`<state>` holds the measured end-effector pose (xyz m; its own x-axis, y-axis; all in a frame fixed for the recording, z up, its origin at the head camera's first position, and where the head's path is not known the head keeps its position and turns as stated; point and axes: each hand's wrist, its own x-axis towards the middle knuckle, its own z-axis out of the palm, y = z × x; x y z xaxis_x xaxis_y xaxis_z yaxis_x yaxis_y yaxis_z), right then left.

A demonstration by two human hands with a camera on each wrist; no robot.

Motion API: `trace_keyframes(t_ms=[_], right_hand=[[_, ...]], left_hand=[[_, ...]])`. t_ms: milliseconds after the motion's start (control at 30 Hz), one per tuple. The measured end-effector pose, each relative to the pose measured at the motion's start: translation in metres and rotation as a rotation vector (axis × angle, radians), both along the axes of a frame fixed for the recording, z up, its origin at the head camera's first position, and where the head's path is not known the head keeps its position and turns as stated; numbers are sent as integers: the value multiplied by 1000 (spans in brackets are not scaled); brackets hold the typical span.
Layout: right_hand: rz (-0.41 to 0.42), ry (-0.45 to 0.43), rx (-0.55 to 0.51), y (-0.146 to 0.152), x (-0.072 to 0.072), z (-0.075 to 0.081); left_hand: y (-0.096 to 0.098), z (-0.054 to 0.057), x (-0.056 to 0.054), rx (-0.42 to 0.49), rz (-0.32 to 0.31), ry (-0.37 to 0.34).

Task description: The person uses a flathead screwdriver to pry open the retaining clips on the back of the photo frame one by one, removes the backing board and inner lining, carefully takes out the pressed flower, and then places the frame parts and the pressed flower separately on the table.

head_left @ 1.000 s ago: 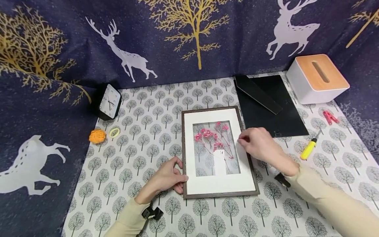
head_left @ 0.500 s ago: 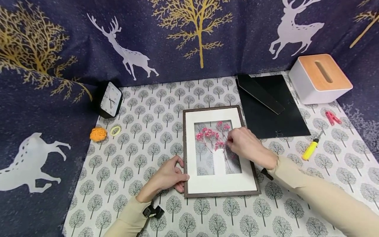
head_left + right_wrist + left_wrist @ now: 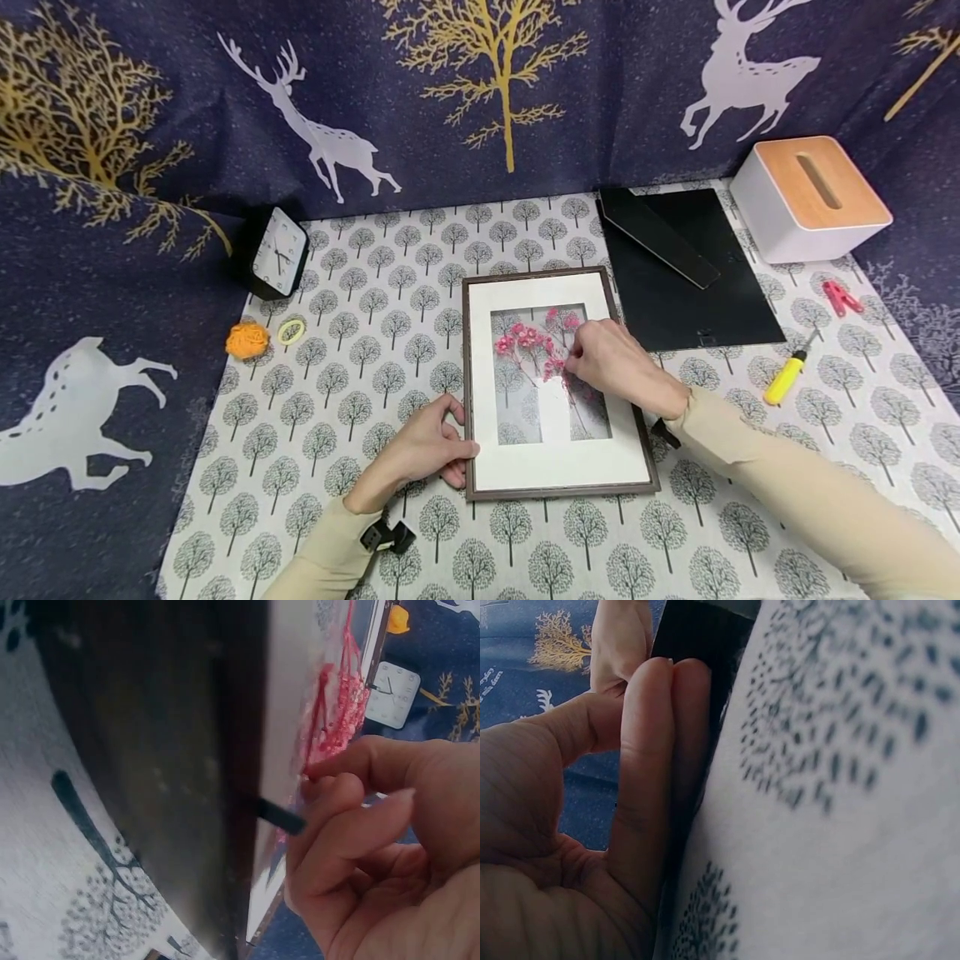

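A brown picture frame [image 3: 558, 492] with a white mat [image 3: 551, 468] lies flat on the tree-print cloth. Pink flower sprigs [image 3: 527, 337] are spread over its clear middle. At the lower left edge, my left hand [image 3: 423, 446] grips the frame, thumb on top and fingers along the side; the left wrist view shows these fingers [image 3: 649, 765] against the dark rim. Over the right part of the opening, my right hand [image 3: 618, 367] pinches a sprig between thumb and index finger. That pinch on the pink stem [image 3: 319, 727] shows in the right wrist view. The hand hides part of the sprig.
A black backing board [image 3: 720, 308] with its stand strip [image 3: 660, 237] lies behind on the right, near a tissue box [image 3: 810, 200], a red clip [image 3: 842, 298] and a yellow screwdriver [image 3: 785, 381]. On the left are a clock [image 3: 277, 254], orange yarn [image 3: 247, 340] and a yellow ring [image 3: 291, 332].
My right hand has moved left from the frame's right side to over the opening, and the sprig there has shifted slightly left. My left hand has stayed at the frame's edge.
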<state>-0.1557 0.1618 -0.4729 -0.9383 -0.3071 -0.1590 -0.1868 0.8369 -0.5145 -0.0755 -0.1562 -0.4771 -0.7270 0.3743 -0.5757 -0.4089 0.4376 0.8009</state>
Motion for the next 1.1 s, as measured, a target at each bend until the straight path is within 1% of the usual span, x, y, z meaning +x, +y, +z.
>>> trace_keyframes(t_ms=[67, 133, 267, 533, 700, 833, 967, 1000, 1100], right_hand=[[-29, -21, -14, 0, 1, 4], [-83, -63, -3, -7, 7, 29], [-137, -68, -4, -5, 10, 38], [-148, -42, -25, 7, 11, 46], [-148, 6, -28, 16, 14, 49], [-159, 49, -42, 28, 22, 55], [-184, 61, -61, 47, 35, 57], [-190, 57, -68, 52, 38, 56], [-226, 1, -90, 69, 47, 51]], left_hand=[[0, 0, 0, -1, 0, -4], [1, 0, 0, -3, 3, -11], [2, -1, -1, -7, 9, -24], [2, -2, -2, 1, 3, -23], [2, -2, -2, -1, 4, -21], [2, -3, -2, 0, 0, -18], [2, -3, -2, -10, 1, -16], [2, -4, -2, -12, 3, -17], [1, -4, -1, -19, 8, -13]])
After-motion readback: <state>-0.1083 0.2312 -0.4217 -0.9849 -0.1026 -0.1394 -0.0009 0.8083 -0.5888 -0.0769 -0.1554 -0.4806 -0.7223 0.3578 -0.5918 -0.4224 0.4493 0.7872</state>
